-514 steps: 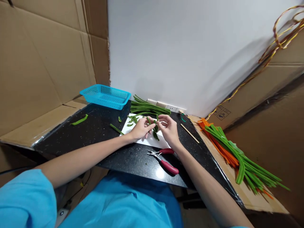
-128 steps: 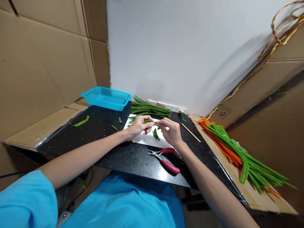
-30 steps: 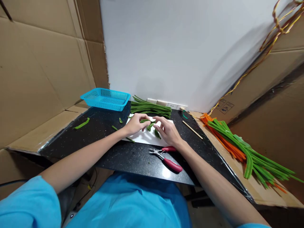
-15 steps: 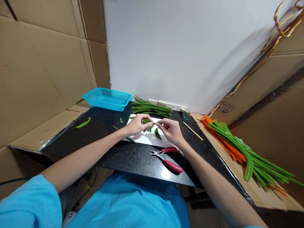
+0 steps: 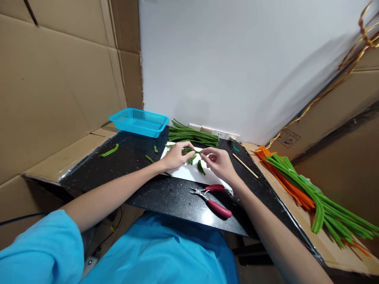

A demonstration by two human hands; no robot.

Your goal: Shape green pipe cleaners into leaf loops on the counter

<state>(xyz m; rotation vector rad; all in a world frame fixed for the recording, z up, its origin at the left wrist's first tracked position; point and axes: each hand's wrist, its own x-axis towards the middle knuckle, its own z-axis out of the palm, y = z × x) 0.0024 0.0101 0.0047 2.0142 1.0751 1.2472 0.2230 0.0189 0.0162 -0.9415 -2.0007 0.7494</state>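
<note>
1. Blue basket [image 5: 139, 129]: table's [image 5: 171, 201] far-left corner.
2. Left hand [image 5: 174, 156]: thumb-and-finger grip holding green strip [image 5: 187, 150], which runs out rightward, above white sheet [image 5: 185, 172].
3. Right hand [image 5: 220, 162]: narrow fingertip grip on strip's right end, just beside left grip.
4. Wooden stick [image 5: 245, 165]: near table's right edge.

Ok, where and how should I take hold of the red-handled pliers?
Probably by both red handles, from the near right side: the pliers lie flat on the black tabletop, handles spread toward the right, metal head pointing left.
</note>
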